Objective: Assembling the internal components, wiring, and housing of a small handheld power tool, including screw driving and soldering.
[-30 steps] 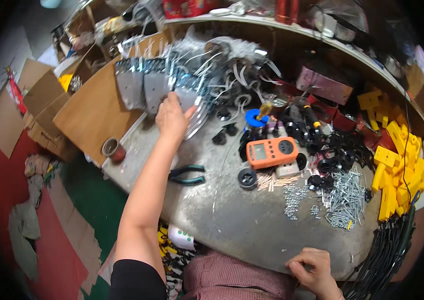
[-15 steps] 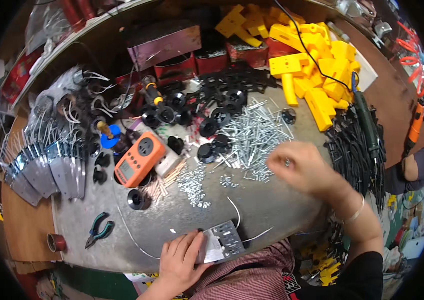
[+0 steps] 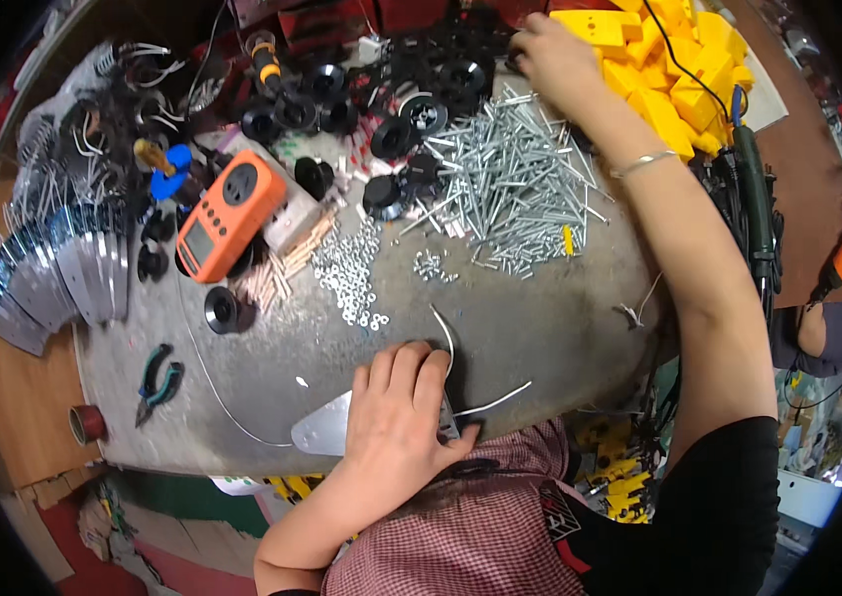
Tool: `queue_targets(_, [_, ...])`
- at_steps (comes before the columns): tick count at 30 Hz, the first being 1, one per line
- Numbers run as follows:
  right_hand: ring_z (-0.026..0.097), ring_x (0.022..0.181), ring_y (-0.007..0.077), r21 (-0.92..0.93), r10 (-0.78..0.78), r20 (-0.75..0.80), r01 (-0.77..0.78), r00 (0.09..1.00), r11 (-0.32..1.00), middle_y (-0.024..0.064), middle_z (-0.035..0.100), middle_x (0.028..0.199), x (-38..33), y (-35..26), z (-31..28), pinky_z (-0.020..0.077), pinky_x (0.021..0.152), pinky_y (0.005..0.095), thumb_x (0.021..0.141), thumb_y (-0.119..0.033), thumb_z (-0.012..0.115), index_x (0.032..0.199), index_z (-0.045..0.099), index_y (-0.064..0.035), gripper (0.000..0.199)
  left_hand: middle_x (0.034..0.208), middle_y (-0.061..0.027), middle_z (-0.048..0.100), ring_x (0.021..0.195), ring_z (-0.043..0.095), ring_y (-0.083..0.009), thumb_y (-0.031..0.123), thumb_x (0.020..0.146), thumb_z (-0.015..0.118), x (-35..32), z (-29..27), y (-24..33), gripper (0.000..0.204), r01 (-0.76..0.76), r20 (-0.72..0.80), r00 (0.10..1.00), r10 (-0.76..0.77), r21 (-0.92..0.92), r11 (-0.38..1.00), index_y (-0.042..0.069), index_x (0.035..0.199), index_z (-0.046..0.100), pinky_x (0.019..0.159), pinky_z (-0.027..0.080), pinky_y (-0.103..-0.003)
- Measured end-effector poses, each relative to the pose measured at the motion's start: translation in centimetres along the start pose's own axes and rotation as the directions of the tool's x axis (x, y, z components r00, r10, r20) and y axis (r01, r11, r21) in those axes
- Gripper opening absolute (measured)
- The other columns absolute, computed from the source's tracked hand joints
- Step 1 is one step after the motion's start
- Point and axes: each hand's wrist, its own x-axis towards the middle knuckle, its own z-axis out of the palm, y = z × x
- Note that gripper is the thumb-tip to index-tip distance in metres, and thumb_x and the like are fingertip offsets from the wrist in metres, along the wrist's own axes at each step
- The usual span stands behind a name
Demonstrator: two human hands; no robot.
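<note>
A flat grey metal plate (image 3: 323,425) with thin white wires lies at the near edge of the bench, against the checked apron. My left hand (image 3: 396,417) is closed over it, fingers across its top and thumb at its right end, hiding most of it. Far back, my right hand (image 3: 558,62) reaches between the black plastic parts (image 3: 485,45) and the yellow plastic housings (image 3: 694,70). Its fingers are bent together, and whatever they pinch is too small or hidden to name. Below that forearm lies a heap of long screws (image 3: 515,179).
Small nuts (image 3: 349,273) and short screws (image 3: 433,266) lie mid-bench. Left of them are an orange socket meter (image 3: 232,214), black round caps (image 3: 224,310), pliers (image 3: 155,385) and stacked metal plates (image 3: 53,263). A green-handled soldering iron (image 3: 754,189) lies at the right over black cables.
My right hand has moved from above the screws to the far back of the bench. My left hand has shifted right across the plate, whose left end now shows. The view has shifted too.
</note>
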Motion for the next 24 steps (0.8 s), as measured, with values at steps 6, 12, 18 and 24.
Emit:
queue_targets(6, [0.068, 0.084, 0.019, 0.705, -0.011, 0.228, -0.157, 0.974, 0.692, 0.0098, 0.07, 0.088, -8.4, -5.9, -10.2, 0.0522, 0.074, 0.0321, 0.087, -0.016, 0.067, 0.102, 0.069, -0.0018, 0.021, 0.112, -0.0167, 0.053, 0.104, 0.051, -0.0351, 0.02, 0.057, 0.08, -1.0, -1.9, -0.7, 0.042, -0.046, 0.056, 0.997, 0.051, -0.079, 0.996, 0.008, 0.095, 0.066, 0.088, 0.043, -0.043])
queue_targets(12, [0.061, 0.073, 0.007, 0.592, -0.246, 0.756, -0.794, 0.607, -0.139, 0.0047, 0.066, 0.082, -17.0, -11.9, -16.5, 0.0503, 0.066, 0.0227, 0.084, -0.003, 0.07, 0.099, 0.068, -0.0002, 0.016, 0.113, -0.0184, 0.055, 0.105, 0.054, -0.0346, 0.02, 0.056, 0.08, -1.0, -2.9, -0.6, 0.041, -0.029, -0.097, 0.995, 0.014, -0.161, 0.986, 0.006, 0.092, 0.068, 0.087, 0.046, -0.041])
queue_targets(18, [0.059, 0.07, 0.0067, 0.774, 0.045, 0.611, -0.608, 0.791, 0.178, 0.0028, 0.065, 0.081, -18.8, -12.5, -18.5, 0.0488, 0.061, 0.0234, 0.081, -0.003, 0.073, 0.105, 0.066, -0.0017, 0.025, 0.12, -0.0181, 0.052, 0.106, 0.052, -0.0378, 0.018, 0.06, 0.08, -0.4, -0.3, -0.3, 0.038, 0.1, -0.225, 0.972, -0.063, 0.157, 0.982, 0.007, 0.095, 0.067, 0.089, 0.043, -0.046])
queue_targets(24, [0.065, 0.076, 0.0279, 0.779, -0.087, 0.345, -0.234, 0.935, 0.582, 0.0143, 0.063, 0.097, -20.2, -16.9, -19.3, 0.053, 0.063, 0.0387, 0.089, -0.019, 0.065, 0.113, 0.059, -0.0022, 0.03, 0.132, -0.0224, 0.046, 0.117, 0.047, -0.041, 0.029, 0.067, 0.082, -0.5, 0.8, -0.6, 0.092, 0.048, -0.14, 0.989, -0.04, 0.057, 0.997, 0.001, 0.142, 0.038, 0.1, 0.034, -0.053])
